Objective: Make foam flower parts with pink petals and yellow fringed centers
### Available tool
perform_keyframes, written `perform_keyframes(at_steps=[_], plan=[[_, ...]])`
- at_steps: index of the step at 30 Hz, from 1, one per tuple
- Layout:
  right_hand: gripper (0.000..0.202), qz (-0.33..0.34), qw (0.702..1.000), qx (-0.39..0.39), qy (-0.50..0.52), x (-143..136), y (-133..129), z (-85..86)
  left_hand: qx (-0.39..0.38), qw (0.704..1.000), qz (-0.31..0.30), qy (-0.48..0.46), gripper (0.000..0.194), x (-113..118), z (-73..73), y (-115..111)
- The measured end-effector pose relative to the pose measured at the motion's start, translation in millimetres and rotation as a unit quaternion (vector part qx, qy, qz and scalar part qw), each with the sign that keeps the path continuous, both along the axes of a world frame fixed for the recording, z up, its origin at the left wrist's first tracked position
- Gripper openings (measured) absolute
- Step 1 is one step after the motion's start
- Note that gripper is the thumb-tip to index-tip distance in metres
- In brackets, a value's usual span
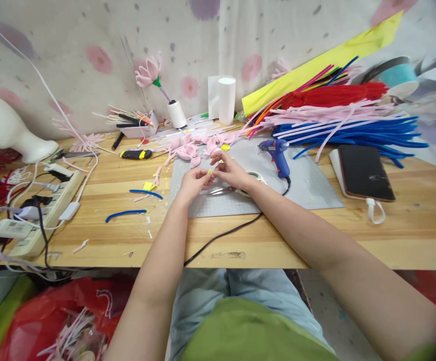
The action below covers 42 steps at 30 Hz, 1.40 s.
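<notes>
A small yellow piece [210, 172] is pinched between the hands [195, 184], steadied from both sides, apparently for fine control. The scissors [221, 191] are left just beneath, near the tabletop's [218, 243] front edge, perhaps for quick reach.

Bright, even, diffuse light on mat [308, 185]; source out of frame. Shadows soft and faint, dimmer under the table [105, 240] edge below mat. Small glints on scissors [220, 191] on mat and phone [366, 173] right of it. Wide-angle stretch toward edges: head form [5, 125] far left of mat, right arm [353, 265] lower right. Far right corners dark, smeary. Yellow bit [210, 172] over mat too soft to resolve.
</notes>
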State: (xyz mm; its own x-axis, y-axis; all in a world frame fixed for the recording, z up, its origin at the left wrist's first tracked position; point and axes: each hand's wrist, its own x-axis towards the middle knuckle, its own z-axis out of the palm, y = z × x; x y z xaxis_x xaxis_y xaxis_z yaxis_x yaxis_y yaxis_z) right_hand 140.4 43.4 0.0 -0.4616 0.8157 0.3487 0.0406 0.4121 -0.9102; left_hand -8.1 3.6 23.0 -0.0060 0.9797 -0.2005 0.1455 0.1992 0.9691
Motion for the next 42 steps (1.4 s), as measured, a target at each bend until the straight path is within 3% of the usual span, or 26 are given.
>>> perform_keyframes(at_steps=[6, 14, 24, 37, 42], plan=[[0.034, -0.018, 0.999, -0.032, 0.040, 0.8, 4.9, -2.8, 0.004, 1.000, 0.001, 0.007, 0.024, 0.6, -0.6, 0.0], [0.039, 0.011, 0.993, -0.090, 0.073, -2.2, 6.7, -4.0, -0.009, 1.000, -0.017, -0.001, 0.027, 3.4, -0.5, -1.1], [0.038, -0.029, 0.989, -0.115, 0.091, -1.9, 5.9, -2.4, 0.002, 0.999, -0.047, -0.020, 0.032, 2.1, 0.2, -2.5], [0.037, -0.016, 0.992, -0.093, 0.083, -0.9, 3.6, -1.5, 0.030, 0.999, -0.004, 0.016, 0.018, 6.4, -4.0, 0.0], [0.035, -0.049, 0.990, -0.093, 0.097, -1.4, 1.8, -0.3, 0.046, 0.998, 0.031, 0.031, 0.019, 4.9, -6.8, 2.8]])
